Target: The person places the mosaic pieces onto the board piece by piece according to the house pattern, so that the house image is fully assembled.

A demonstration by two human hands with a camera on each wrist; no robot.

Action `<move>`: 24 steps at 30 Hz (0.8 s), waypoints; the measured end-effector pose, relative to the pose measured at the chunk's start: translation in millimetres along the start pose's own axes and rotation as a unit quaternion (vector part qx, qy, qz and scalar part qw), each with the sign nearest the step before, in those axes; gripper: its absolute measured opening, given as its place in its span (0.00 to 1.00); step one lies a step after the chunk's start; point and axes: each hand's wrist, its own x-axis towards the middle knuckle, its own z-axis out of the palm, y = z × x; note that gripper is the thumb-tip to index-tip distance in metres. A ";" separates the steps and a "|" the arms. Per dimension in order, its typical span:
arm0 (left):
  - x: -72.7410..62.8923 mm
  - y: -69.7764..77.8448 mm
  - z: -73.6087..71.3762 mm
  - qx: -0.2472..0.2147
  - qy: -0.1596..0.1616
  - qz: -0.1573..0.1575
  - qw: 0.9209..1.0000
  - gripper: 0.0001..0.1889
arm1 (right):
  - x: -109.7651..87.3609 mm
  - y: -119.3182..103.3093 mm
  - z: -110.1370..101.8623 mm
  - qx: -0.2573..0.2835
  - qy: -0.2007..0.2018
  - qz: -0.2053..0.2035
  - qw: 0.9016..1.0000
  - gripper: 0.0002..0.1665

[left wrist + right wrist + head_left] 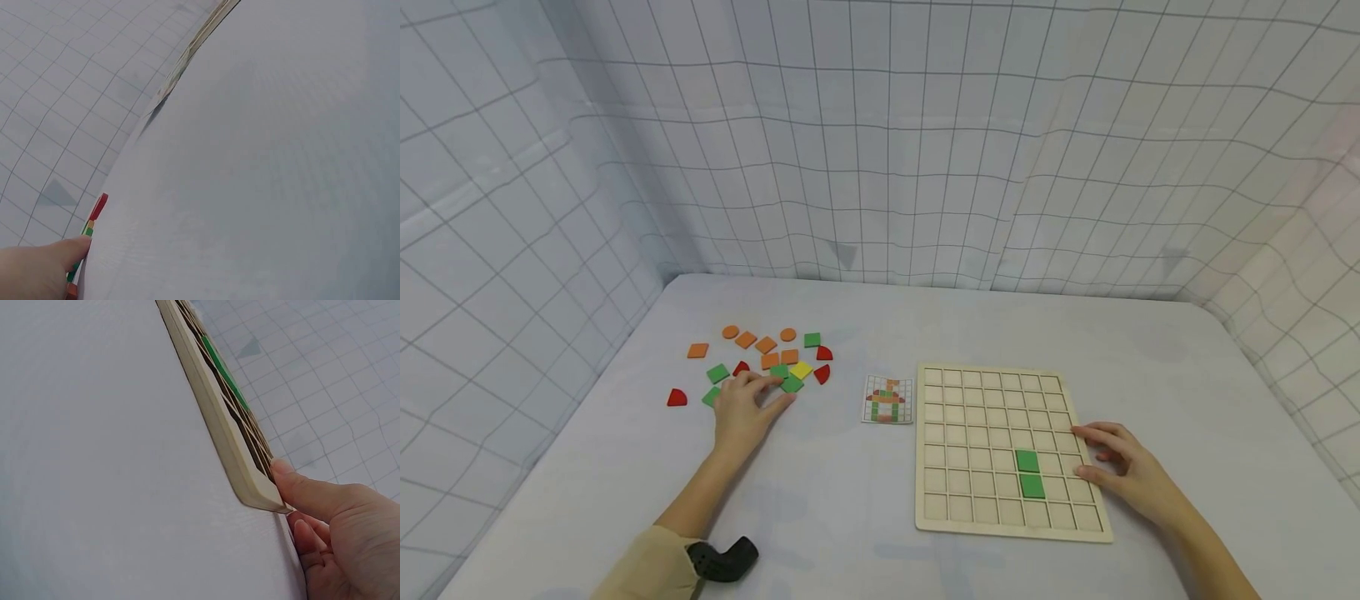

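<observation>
Touching green tile [792,384] with left hand [745,415], fingertips parted; resting right hand [1138,479], digits apart, on grid board's [957,457] edge.

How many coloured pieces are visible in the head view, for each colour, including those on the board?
Orange pieces: 7
Green pieces: 7
Red pieces: 4
Yellow pieces: 1
Total: 19 visible; the left hand may hide more

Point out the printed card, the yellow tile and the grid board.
Printed card [888,399]: head view, middle of its printed face.
Yellow tile [802,371]: head view, middle of its top face.
Grid board [1003,459]: head view, a bare cell near its middle.
</observation>
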 end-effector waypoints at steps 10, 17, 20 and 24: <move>0.8 -1.7 3.3 -0.014 0.010 0.005 1.000 0.16 | 0.1 0.9 0.3 -0.004 0.002 0.003 1.000 0.30; -0.4 -0.6 1.2 -0.035 0.001 -0.004 0.999 0.17 | 0.0 0.2 0.5 -0.006 0.001 0.003 1.000 0.30; 0.1 1.9 0.2 -0.043 0.006 0.001 0.999 0.17 | -0.1 0.3 1.2 -0.006 0.002 0.000 1.000 0.30; 1.7 9.9 -0.1 -0.061 0.021 0.026 0.998 0.16 | 0.2 0.7 1.4 -0.005 0.002 -0.003 1.000 0.30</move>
